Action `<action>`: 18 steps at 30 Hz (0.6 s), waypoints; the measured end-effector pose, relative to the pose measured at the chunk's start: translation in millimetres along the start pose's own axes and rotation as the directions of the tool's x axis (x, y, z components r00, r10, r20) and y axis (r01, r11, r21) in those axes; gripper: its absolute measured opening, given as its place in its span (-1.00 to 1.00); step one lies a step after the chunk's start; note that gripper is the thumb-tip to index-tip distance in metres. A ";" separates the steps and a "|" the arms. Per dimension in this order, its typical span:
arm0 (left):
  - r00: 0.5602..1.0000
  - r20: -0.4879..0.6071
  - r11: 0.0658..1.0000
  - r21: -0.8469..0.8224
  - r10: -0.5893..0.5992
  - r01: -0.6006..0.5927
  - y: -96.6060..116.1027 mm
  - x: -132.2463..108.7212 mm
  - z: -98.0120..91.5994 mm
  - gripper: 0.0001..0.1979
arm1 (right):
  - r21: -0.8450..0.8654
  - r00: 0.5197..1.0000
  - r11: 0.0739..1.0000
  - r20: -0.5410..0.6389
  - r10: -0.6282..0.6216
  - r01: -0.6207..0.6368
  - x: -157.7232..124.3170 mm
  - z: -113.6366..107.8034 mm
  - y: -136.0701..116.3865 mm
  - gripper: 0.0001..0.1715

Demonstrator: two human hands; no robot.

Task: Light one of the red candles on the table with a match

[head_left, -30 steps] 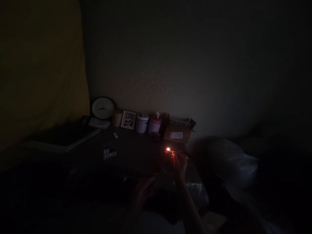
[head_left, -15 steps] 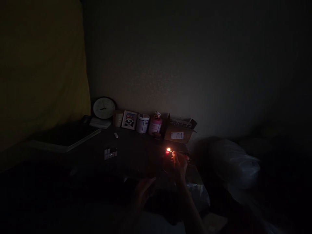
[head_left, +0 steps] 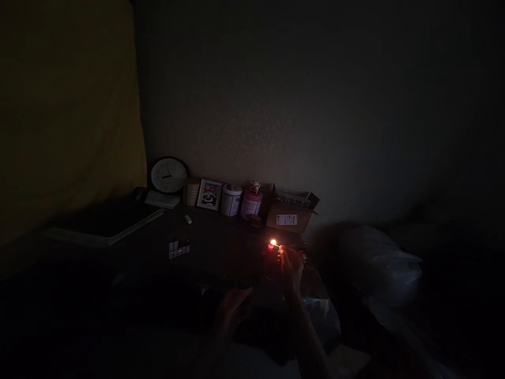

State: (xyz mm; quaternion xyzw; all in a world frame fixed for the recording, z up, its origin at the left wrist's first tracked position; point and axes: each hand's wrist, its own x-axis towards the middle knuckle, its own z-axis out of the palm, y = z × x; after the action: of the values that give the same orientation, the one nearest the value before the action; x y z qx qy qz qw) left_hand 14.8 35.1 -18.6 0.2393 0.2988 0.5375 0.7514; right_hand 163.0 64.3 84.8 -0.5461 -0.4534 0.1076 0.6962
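Note:
My right hand point(head_left: 291, 266) pinches a thin match point(head_left: 277, 246) whose tip burns with a bright flame point(head_left: 273, 242). That flame sits at the top of a small red candle point(head_left: 270, 248) on the dark table; whether the wick itself is lit cannot be told. Lower and to the left, my left hand point(head_left: 233, 305) hangs in shadow near the table's front edge. Its fingers look curled, with the thumb side up, around something too dark to make out. Behind my right hand lies a cluster of small reddish pieces point(head_left: 303, 256), partly hidden.
Along the wall stand a round clock point(head_left: 169, 175), a panda picture frame point(head_left: 209, 195), a white tin point(head_left: 231, 200), a pink-lidded jar point(head_left: 251, 204) and an open cardboard box point(head_left: 290, 216). A tiled item point(head_left: 179, 249) lies left. A plastic bag point(head_left: 379, 263) bulges at right.
Both hands stay almost in place. The match and its flame hold at the candle top, with the flame looking slightly different in shape.

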 end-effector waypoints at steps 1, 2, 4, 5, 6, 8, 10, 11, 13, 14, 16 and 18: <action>1.000 0.007 1.000 0.000 -0.002 0.002 1.3 -1.3 0.8 -0.69 | 0.001 1.000 1.000 0.003 0.000 0.000 0.1 0.0 -0.5 -0.63; 1.000 0.011 1.000 -0.004 -0.004 0.004 2.4 -2.4 1.6 -0.68 | 0.002 1.000 1.000 0.006 -0.002 0.002 0.2 0.1 -1.1 -0.62; 1.000 0.015 1.000 -0.011 -0.005 0.005 4.1 -3.9 2.8 -0.67 | 0.004 1.000 1.000 0.012 -0.003 0.003 0.6 0.2 -2.3 -0.62; 1.000 0.014 1.000 -0.009 -0.006 0.006 4.5 -4.4 3.1 -0.67 | 0.003 1.000 1.000 0.012 -0.001 0.001 1.0 0.3 -2.9 -0.63; 1.000 0.016 1.000 0.000 -0.009 0.009 4.6 -4.6 3.2 -0.67 | 0.001 1.000 1.000 0.010 0.000 0.000 1.4 0.4 -3.4 -0.63; 1.000 0.022 1.000 0.023 -0.014 0.013 3.6 -4.3 2.7 -0.69 | -0.006 1.000 1.000 0.005 0.002 -0.002 2.1 0.5 -4.3 -0.65; 1.000 0.015 1.000 0.027 -0.015 0.014 1.6 -3.0 1.5 -0.71 | -0.012 1.000 1.000 -0.001 0.003 -0.003 2.4 0.5 -4.8 -0.66; 1.000 0.010 1.000 0.023 -0.011 0.011 0.6 -2.1 1.0 -0.72 | -0.012 1.000 1.000 -0.005 0.005 -0.005 2.3 0.4 -4.8 -0.66; 1.000 0.013 1.000 0.022 0.007 -0.007 -0.6 -0.8 0.7 -0.72 | -0.008 1.000 1.000 -0.013 0.008 -0.008 1.7 0.0 -5.1 -0.65; 1.000 0.021 1.000 0.026 0.014 -0.014 -0.5 -0.6 1.1 -0.72 | -0.004 1.000 1.000 -0.018 0.012 -0.012 1.3 -0.4 -5.6 -0.65; 1.000 0.027 0.999 0.044 0.007 -0.009 1.3 -1.6 2.8 -0.72 | 0.004 1.000 1.000 -0.022 0.019 -0.019 1.1 -2.4 -8.7 -0.64; 1.000 0.020 0.999 0.049 -0.017 0.016 4.4 -4.3 4.9 -0.74 | 0.030 0.999 0.999 -0.020 0.039 -0.038 2.1 -6.8 -16.6 -0.64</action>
State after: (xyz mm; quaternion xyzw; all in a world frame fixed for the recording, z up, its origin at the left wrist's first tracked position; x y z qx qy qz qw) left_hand 14.3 32.1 -11.3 0.2607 0.3061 0.5214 0.7527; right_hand 163.6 54.8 100.3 -0.5454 -0.4341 0.1220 0.7065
